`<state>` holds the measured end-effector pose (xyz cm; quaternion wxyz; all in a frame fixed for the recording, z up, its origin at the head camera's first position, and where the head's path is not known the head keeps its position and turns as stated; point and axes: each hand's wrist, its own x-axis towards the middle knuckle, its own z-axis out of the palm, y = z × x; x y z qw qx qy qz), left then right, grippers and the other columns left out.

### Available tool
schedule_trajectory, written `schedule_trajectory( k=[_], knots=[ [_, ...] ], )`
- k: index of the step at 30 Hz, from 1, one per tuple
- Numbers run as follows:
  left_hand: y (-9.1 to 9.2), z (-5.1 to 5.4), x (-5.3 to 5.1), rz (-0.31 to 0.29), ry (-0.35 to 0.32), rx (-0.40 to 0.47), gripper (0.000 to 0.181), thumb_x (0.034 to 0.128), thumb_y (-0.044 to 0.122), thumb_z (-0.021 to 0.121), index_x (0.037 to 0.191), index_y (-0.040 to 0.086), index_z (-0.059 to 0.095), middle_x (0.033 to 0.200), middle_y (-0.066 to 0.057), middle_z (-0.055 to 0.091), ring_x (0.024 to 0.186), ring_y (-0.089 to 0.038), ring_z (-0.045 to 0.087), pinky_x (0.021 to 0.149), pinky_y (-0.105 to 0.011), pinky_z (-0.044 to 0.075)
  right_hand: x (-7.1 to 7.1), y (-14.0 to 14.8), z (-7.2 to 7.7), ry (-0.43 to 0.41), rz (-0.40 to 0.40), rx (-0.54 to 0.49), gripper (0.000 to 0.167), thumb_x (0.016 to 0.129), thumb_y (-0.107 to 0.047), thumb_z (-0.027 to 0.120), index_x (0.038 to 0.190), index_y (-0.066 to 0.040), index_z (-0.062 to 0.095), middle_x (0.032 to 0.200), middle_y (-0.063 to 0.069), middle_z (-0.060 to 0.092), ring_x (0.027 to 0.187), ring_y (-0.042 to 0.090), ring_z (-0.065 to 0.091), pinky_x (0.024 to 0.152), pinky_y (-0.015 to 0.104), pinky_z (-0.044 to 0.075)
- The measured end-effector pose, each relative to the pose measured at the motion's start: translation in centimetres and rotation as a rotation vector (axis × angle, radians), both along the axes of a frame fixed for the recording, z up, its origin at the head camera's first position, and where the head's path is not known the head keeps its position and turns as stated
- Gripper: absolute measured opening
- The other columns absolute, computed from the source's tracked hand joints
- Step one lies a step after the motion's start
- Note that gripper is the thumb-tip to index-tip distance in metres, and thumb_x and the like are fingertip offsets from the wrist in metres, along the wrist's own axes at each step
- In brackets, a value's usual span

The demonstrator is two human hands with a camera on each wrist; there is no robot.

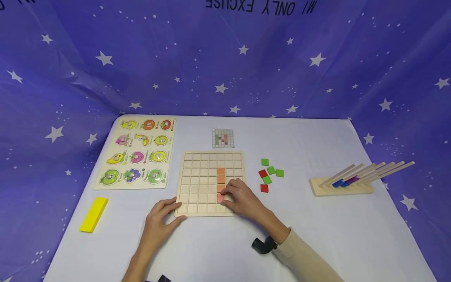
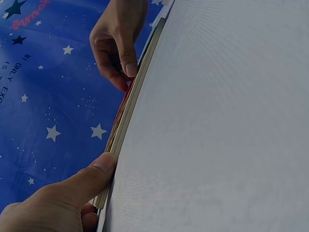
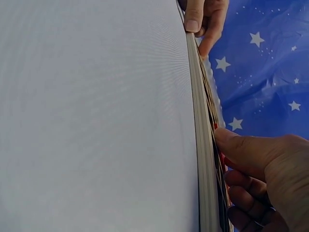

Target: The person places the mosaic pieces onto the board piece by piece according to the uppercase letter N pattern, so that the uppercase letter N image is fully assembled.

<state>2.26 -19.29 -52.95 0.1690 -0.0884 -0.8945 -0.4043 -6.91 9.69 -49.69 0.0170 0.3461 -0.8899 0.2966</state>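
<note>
A square wooden grid board [image 1: 199, 188] lies on the table. One of its columns carries orange-red tiles, among them an upper orange tile [image 1: 220, 171]. My left hand [image 1: 159, 219] holds the board's near left corner, thumb at the front edge and fingers on the left side; in the left wrist view the thumb [image 2: 99, 169] presses the edge. Thumb and index finger of my right hand [image 1: 243, 197] pinch the lowest red tile [image 1: 220, 198] at its cell. The right wrist view shows red between those fingertips [image 3: 223, 135], though the board's face is edge-on there.
Loose green tiles [image 1: 265, 161] and red tiles [image 1: 264, 188] lie right of the board. Behind it is a pattern card [image 1: 223, 138]. A fruit puzzle [image 1: 135, 147] and a yellow block [image 1: 94, 214] are at left. A pegged wooden stand [image 1: 341, 190] is at right.
</note>
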Motion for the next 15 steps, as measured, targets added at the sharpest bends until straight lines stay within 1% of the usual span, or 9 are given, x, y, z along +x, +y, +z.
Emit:
schedule_trajectory(
  k=[4,8,12,15],
  knots=[
    [-0.29,0.35,-0.59,0.006,0.012,0.006,0.047,0.0642,0.016,0.092,0.107,0.011,0.074,0.118,-0.007,0.066,0.109,-0.023,0.059,0.101,-0.002,0.033,-0.7,-0.38,0.3,0.013,-0.004,0.009,0.02,0.078,-0.021,0.084,0.094,-0.014,0.074,0.094,-0.005,0.064,0.086,0.011,0.049,0.075,0.027,0.046],
    [-0.19,0.29,-0.52,0.008,0.022,0.0,0.046,0.0647,0.017,0.091,0.107,0.012,0.074,0.118,-0.006,0.067,0.11,-0.022,0.059,0.101,-0.002,0.034,-0.56,-0.23,0.18,0.014,-0.013,0.011,0.021,0.078,-0.023,0.084,0.094,-0.016,0.073,0.094,-0.006,0.063,0.086,0.01,0.048,0.075,0.026,0.046],
    [0.09,-0.02,0.04,0.006,0.07,-0.012,0.046,0.0621,0.016,0.092,0.105,0.012,0.075,0.115,-0.006,0.067,0.106,-0.022,0.061,0.1,-0.003,0.036,0.2,0.04,-0.08,-0.007,-0.016,0.005,0.022,0.078,-0.026,0.084,0.095,-0.017,0.073,0.095,-0.008,0.062,0.087,0.007,0.046,0.076,0.026,0.046],
    [0.31,-0.09,-0.49,0.014,0.112,-0.009,0.047,0.0607,0.015,0.092,0.104,0.013,0.075,0.114,-0.004,0.068,0.104,-0.021,0.061,0.098,-0.003,0.037,-0.2,0.21,0.23,0.004,-0.007,-0.005,0.023,0.078,-0.027,0.084,0.095,-0.017,0.073,0.094,-0.008,0.061,0.087,0.006,0.045,0.076,0.024,0.046]
  ],
)
